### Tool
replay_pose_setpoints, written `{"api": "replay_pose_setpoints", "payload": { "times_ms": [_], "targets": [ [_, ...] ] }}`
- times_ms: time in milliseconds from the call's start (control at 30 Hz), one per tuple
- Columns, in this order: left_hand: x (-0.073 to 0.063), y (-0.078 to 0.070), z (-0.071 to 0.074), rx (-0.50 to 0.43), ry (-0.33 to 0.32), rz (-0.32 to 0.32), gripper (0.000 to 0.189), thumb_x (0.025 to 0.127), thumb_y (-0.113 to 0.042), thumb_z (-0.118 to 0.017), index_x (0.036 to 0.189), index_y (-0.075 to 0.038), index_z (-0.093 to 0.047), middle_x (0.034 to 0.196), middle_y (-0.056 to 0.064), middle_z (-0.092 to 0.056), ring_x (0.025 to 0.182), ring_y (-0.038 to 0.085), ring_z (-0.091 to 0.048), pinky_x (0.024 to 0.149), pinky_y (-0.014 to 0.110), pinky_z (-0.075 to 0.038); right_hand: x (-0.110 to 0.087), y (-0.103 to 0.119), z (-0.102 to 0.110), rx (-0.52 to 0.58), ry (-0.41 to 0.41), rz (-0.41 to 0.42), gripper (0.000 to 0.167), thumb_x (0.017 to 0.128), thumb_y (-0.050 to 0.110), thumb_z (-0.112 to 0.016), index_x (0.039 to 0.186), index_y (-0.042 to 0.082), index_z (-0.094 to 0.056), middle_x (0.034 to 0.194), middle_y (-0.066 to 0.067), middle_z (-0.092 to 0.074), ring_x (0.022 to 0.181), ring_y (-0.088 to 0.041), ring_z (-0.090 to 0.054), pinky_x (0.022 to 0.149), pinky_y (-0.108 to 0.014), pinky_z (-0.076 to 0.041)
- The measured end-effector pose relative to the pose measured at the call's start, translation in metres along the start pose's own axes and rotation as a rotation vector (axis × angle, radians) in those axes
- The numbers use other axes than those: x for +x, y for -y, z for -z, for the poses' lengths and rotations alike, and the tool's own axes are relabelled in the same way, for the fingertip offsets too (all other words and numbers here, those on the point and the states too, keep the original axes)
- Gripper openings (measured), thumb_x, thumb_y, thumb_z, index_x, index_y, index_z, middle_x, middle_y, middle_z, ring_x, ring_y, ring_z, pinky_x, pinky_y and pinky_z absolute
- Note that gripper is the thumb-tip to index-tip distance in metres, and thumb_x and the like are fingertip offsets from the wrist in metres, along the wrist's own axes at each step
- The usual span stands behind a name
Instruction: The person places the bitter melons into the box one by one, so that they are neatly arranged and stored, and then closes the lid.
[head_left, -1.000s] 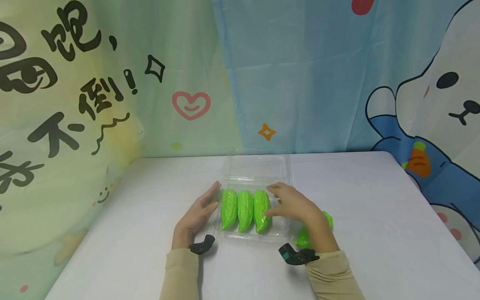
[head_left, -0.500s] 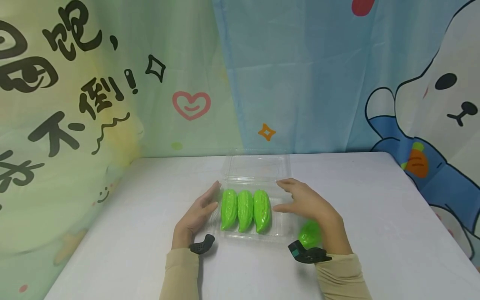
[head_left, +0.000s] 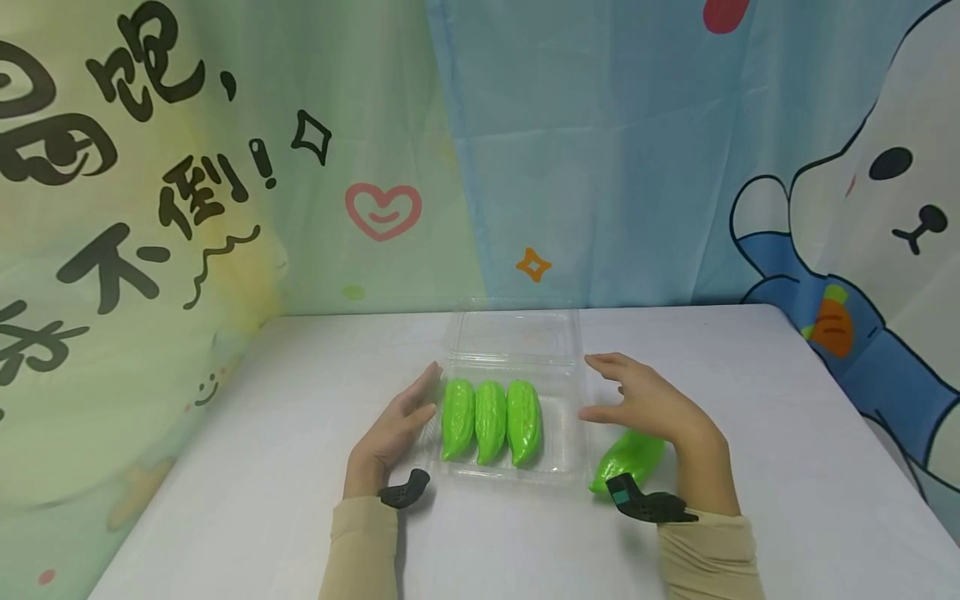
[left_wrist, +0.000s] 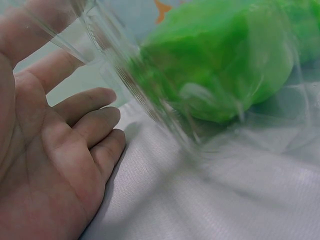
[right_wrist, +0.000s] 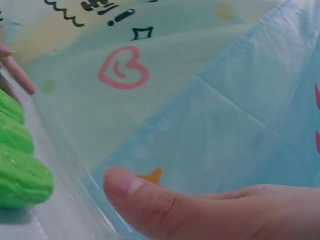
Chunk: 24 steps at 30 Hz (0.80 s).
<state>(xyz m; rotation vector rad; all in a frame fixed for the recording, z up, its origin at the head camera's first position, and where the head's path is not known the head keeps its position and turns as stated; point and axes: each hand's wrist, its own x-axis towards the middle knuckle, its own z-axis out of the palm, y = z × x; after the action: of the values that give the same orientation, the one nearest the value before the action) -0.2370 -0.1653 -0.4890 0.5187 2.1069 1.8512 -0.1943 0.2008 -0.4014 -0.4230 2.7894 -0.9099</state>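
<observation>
A clear plastic clamshell box lies on the table with its lid folded back. Three glossy green bitter melons stand side by side in its left and middle part; the right part holds none. My left hand rests along the box's left side, fingers mostly extended; in the left wrist view the clear wall is against the fingers. Just beyond the right side hovers my right hand, thumb and fingers apart, holding nothing. Below it, another bitter melon lies on the table, partly hidden by the wrist device.
A white cloth covers the table. Behind it hangs a printed curtain, close to the lid's back edge. Dark wrist cameras sit at both cuffs.
My right hand has moved from beside the rightmost bitter melon in the box out past the right side, uncovering the loose bitter melon. The left hand has stayed in place.
</observation>
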Motion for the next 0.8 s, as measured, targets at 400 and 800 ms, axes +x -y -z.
{"api": "replay_pose_setpoints", "payload": {
  "times_ms": [400,800],
  "targets": [
    [-0.001,-0.001,0.000,0.024,0.005,-0.004,0.070,0.094,-0.012,-0.056,0.152,-0.011,-0.018,0.160,0.006,-0.015,0.148,0.022,-0.009,0.121,0.043,-0.005,-0.010,-0.021,0.008,0.075,0.080,-0.060,0.093,0.078,0.054,-0.071,0.149,0.010,-0.031,0.149,-0.025,-0.033,0.133,-0.044,-0.037,0.103,-0.062,-0.037],
    [-0.001,-0.004,-0.002,0.038,-0.005,0.007,0.067,0.094,-0.006,-0.052,0.152,-0.011,-0.019,0.160,0.008,-0.016,0.148,0.023,-0.010,0.121,0.045,-0.005,-0.016,-0.058,0.005,0.189,0.152,-0.029,0.090,0.079,0.044,-0.073,0.151,0.014,-0.027,0.151,-0.019,-0.033,0.132,-0.046,-0.039,0.102,-0.062,-0.039]
  ]
}}
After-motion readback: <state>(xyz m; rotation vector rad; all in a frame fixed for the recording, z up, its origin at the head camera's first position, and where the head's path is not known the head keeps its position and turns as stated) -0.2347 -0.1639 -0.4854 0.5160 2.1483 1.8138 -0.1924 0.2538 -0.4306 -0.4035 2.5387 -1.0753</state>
